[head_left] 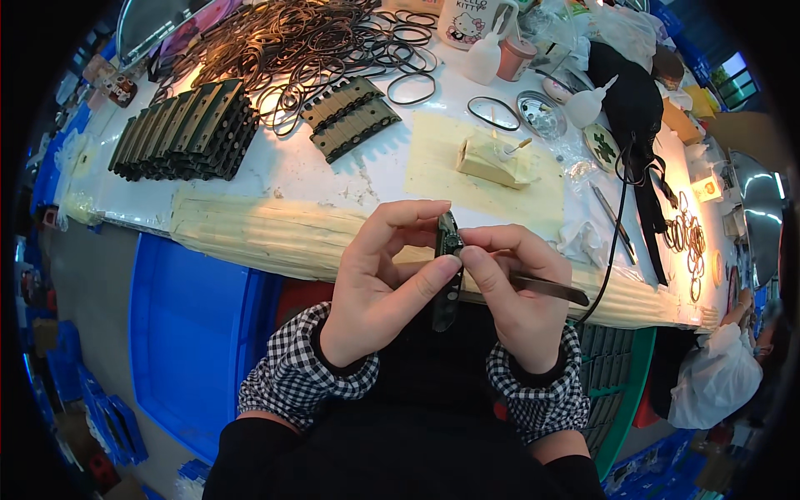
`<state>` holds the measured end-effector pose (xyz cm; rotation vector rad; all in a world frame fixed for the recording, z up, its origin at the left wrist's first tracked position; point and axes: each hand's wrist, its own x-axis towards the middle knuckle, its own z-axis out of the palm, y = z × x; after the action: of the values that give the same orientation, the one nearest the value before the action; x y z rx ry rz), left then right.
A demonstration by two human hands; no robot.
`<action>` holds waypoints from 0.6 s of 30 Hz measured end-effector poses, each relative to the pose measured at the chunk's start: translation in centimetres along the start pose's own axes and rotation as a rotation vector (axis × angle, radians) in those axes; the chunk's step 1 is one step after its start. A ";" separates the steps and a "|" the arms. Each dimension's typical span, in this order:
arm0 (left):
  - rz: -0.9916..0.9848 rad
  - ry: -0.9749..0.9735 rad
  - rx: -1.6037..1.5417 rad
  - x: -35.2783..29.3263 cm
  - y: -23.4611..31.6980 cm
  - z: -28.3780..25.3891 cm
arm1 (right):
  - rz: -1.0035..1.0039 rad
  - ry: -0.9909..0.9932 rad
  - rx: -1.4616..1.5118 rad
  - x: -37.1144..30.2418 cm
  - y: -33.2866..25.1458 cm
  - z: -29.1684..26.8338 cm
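My left hand (383, 287) is closed on a narrow dark green part (447, 310) with small round bits along its side, held upright above the table's front edge. My right hand (523, 292) pinches thumb and forefinger against the same part. From between its other fingers sticks out the flat metal end of what look like tweezers (552, 288); their tip is hidden. Beyond my hands, a few similar parts (352, 118) lie side by side, and a larger stack of them (187, 133) stands further left.
A heap of dark rubber rings (292, 42) covers the back of the table. A tape-wrapped block (496, 162) stands on a yellowish sheet (433, 179). White squeeze bottles (483, 60), a mug (468, 21) and a black bag (625, 96) are behind. A blue bin (183, 333) sits below left.
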<state>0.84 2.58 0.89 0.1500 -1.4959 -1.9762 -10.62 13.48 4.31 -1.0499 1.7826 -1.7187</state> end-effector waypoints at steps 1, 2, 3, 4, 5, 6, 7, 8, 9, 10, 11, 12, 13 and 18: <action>0.003 0.003 0.003 0.0 0.0 0.0 | 0.001 -0.007 0.001 0.0 0.0 0.0; 0.006 0.006 0.005 0.0 0.0 0.0 | 0.031 -0.011 0.011 0.1 0.0 -0.1; 0.007 0.011 0.010 -0.1 -0.1 0.0 | 0.062 -0.015 0.023 0.1 -0.1 -0.2; 0.005 0.016 0.014 -0.2 -0.1 0.0 | 0.093 -0.020 0.035 0.1 -0.2 -0.2; 0.003 0.022 0.018 -0.2 -0.1 0.0 | 0.104 -0.017 0.038 0.1 -0.2 -0.2; 0.002 0.025 0.023 -0.2 -0.1 0.0 | 0.114 -0.012 0.040 0.0 -0.3 -0.1; -0.003 0.029 0.024 -0.2 -0.1 0.1 | 0.115 -0.008 0.039 0.0 -0.3 -0.1; -0.009 0.034 0.025 -0.3 -0.1 0.1 | 0.117 -0.004 0.039 0.0 -0.3 0.0; -0.014 0.040 0.025 -0.3 -0.1 0.1 | 0.112 -0.002 0.035 0.0 -0.2 0.0; -0.012 0.037 0.026 -0.3 -0.1 0.0 | 0.106 0.001 0.031 0.0 -0.2 0.1; -0.009 0.035 0.028 -0.4 -0.2 0.0 | 0.106 0.002 0.037 0.0 -0.1 0.1; -0.008 0.033 0.029 -0.4 -0.2 -0.1 | 0.107 0.003 0.043 -0.1 0.0 0.1; -0.012 0.036 0.026 -0.5 -0.2 -0.1 | 0.107 0.005 0.049 -0.1 0.1 0.1; -0.015 0.051 0.021 -0.7 -0.2 -0.1 | 0.085 0.010 0.072 -0.1 0.3 0.4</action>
<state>1.32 2.89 0.48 0.2198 -1.4868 -1.9548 -10.31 13.32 3.93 -0.9243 1.7326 -1.7253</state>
